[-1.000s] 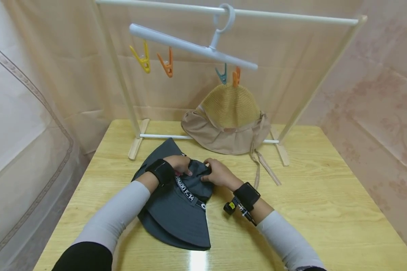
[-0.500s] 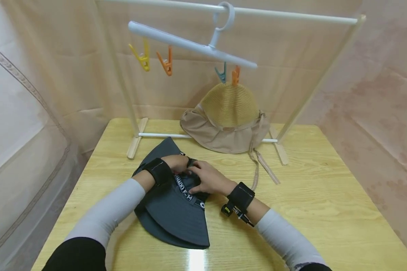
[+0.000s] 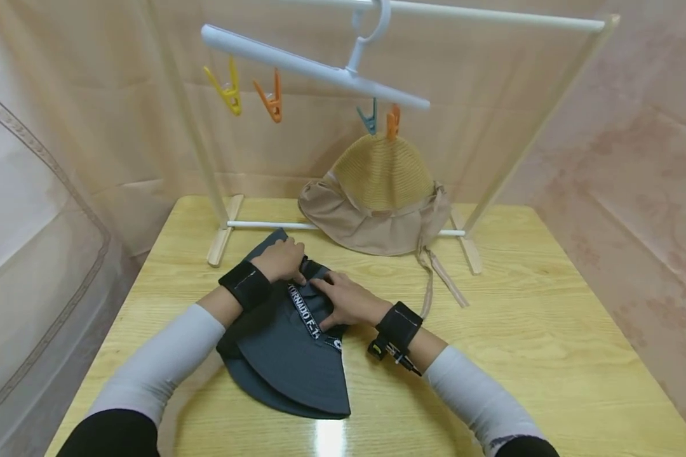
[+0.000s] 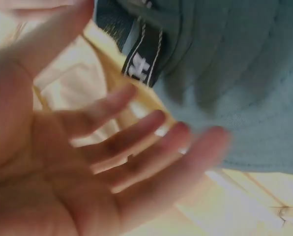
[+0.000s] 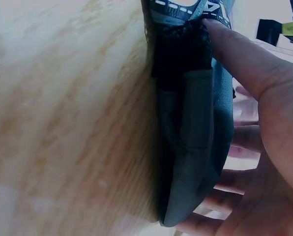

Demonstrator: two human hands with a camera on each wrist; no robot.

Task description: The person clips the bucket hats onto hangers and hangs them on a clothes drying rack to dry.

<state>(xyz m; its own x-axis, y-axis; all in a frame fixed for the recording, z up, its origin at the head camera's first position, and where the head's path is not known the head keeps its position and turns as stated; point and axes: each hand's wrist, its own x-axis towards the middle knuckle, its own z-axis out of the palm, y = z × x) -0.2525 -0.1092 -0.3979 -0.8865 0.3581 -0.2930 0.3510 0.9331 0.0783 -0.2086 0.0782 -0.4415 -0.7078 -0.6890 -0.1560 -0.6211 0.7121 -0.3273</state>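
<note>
A dark grey bucket hat [image 3: 291,358] lies folded on the table, its brim toward the person and its lettered band [image 3: 303,311] across the middle. My left hand [image 3: 280,260] is over the far left part of the brim. In the left wrist view its fingers [image 4: 151,162] are spread and loosely straight, beside the hat [image 4: 245,108] and holding nothing. My right hand [image 3: 354,301] rests on the crown, thumb by the band. The right wrist view shows its fingers extended along the crown [image 5: 198,118], not curled round it.
Behind the hat stands a rack with a white rail [image 3: 491,17]. A white hanger [image 3: 309,68] hangs there, with a yellow clip [image 3: 228,92], orange clips and a blue clip [image 3: 369,117]. A straw hat with beige brim [image 3: 380,184] hangs from two clips, its ties reaching the table [image 3: 549,330].
My left hand has come away from the crown, up and left over the brim. The right hand has shifted left from the crown's right edge onto its top. The head view has tilted slightly.
</note>
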